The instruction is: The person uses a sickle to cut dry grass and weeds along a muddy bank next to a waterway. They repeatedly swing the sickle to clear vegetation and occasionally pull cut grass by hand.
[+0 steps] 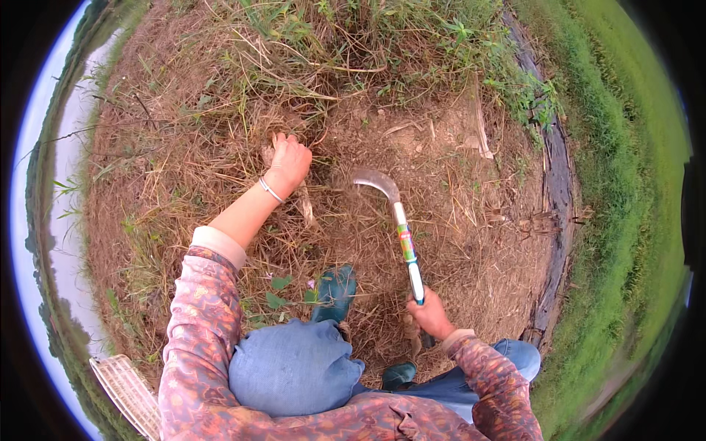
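Note:
My right hand (432,313) grips the lower part of a sickle (407,245). Its handle is partly white with a coloured printed band, and its curved metal blade (378,179) hooks to the left just above the soil. My left hand (289,161) is curled around dry grass (280,122) at the foot of a grassy clump, with a bangle on the wrist. The hand hides most of what its fingers hold. Between it and my body, a pale piece of dry stalk or wood (306,205) lies among the straw.
Taller green weeds (353,38) grow ahead. A strip of dark sheeting (554,182) edges the bare soil at right, with green vegetation (623,220) beyond. Water (69,220) lies far left, and a woven basket (127,394) stands at lower left. My boots (335,292) rest on the straw-covered ground.

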